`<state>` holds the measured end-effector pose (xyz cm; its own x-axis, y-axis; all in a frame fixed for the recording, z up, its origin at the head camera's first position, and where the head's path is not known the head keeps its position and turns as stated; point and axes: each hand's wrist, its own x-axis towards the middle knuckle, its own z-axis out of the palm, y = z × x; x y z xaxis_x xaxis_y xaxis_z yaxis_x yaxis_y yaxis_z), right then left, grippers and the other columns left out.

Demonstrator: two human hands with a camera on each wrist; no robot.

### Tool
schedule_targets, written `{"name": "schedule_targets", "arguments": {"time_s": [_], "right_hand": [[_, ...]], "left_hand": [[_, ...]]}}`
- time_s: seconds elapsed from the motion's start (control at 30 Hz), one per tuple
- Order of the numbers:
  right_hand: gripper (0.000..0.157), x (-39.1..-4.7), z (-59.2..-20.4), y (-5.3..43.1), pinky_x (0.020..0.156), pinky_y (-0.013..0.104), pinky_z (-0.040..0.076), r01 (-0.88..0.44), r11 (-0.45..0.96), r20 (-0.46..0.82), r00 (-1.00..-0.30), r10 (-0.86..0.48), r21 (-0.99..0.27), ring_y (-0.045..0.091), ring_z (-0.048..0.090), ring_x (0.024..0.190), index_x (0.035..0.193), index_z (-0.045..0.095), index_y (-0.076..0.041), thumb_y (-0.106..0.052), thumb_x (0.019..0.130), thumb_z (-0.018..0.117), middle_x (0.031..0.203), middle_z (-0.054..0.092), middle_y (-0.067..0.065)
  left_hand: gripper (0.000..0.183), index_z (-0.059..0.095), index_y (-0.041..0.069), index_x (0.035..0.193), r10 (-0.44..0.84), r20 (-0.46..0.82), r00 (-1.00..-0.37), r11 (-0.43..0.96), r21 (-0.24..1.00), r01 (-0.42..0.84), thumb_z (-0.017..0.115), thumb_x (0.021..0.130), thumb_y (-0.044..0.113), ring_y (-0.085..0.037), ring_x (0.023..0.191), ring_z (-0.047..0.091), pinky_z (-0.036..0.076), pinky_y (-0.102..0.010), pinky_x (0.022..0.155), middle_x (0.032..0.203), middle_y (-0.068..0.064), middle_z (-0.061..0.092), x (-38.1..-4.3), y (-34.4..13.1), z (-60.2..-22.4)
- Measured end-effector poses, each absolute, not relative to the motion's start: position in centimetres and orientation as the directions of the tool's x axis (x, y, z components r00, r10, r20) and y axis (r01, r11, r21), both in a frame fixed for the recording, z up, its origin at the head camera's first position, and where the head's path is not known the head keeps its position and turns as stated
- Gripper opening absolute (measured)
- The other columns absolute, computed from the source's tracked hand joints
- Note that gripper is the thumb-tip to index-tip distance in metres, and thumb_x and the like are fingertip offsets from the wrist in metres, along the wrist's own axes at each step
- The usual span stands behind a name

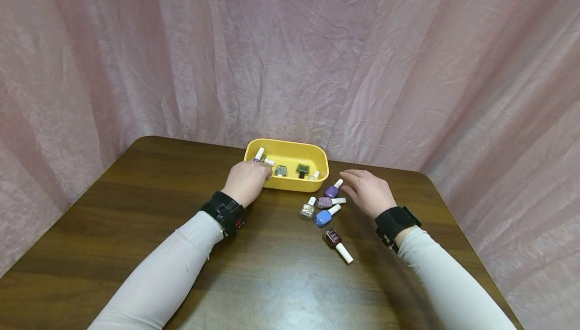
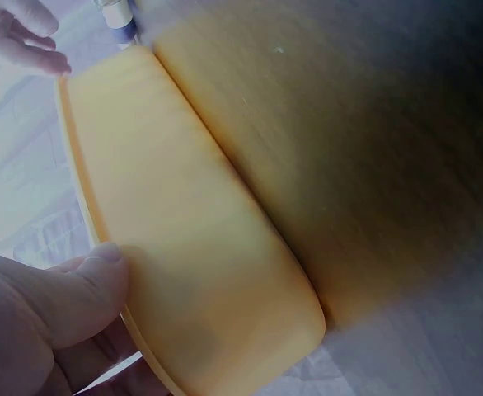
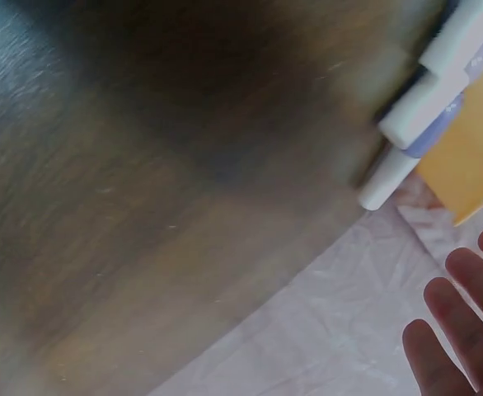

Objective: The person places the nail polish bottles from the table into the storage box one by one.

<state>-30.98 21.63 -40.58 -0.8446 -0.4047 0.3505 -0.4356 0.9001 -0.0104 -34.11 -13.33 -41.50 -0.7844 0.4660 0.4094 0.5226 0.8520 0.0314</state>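
A yellow plastic bin [image 1: 290,184] stands at the far side of the table. My left hand [image 1: 246,181] grips its near left rim; in the left wrist view the thumb [image 2: 97,285] lies on the outer wall, fingers over the rim. Inside are several nail polish bottles, among them a glittery silver one [image 1: 281,170] and a green one [image 1: 302,169]. My right hand [image 1: 369,194], fingers extended and holding nothing, hovers right of a purple nail polish bottle [image 1: 332,191]. Next to that lie a mauve bottle [image 1: 324,202], a blue bottle [image 1: 322,218] and a glitter bottle [image 1: 306,211].
Nearer to me, a dark red nail polish bottle [image 1: 333,238] lies with its white cap pointing toward me. The brown wooden table [image 1: 149,209] ends just behind the bin, where a pink curtain [image 1: 290,68] hangs.
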Motion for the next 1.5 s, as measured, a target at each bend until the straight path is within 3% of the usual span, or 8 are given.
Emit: {"name": "schedule_targets", "arguments": {"time_s": [1.0, 1.5], "right_hand": [[0.04, -34.1, -42.5, 21.6, 0.098, 0.053, 0.06, -0.473, 0.88, 0.202, -0.859, -0.47, 0.036, 0.034, 0.073, 0.124, 0.135, 0.076, -0.004, 0.0, 0.096, 0.081, 0.134, 0.076, 0.014], [0.029, -34.2, -43.2, 21.3, 0.095, 0.051, 0.062, -0.443, 0.895, 0.168, -0.88, -0.444, 0.047, 0.032, 0.075, 0.118, 0.125, 0.082, -0.007, -0.001, 0.097, 0.08, 0.126, 0.079, 0.012]], "left_hand": [[0.009, 0.086, 0.015, 0.1, 0.462, 0.377, -0.803, 0.859, 0.037, 0.511, 0.078, 0.099, 0.01, -0.023, 0.083, 0.072, 0.06, -0.043, 0.075, 0.097, -0.004, 0.081, -34.2, -13.3, -41.3], [0.006, 0.085, 0.014, 0.096, 0.464, 0.391, -0.795, 0.856, 0.031, 0.515, 0.08, 0.098, 0.012, -0.023, 0.08, 0.07, 0.059, -0.043, 0.073, 0.093, -0.004, 0.08, -34.1, -13.3, -41.4]]}}
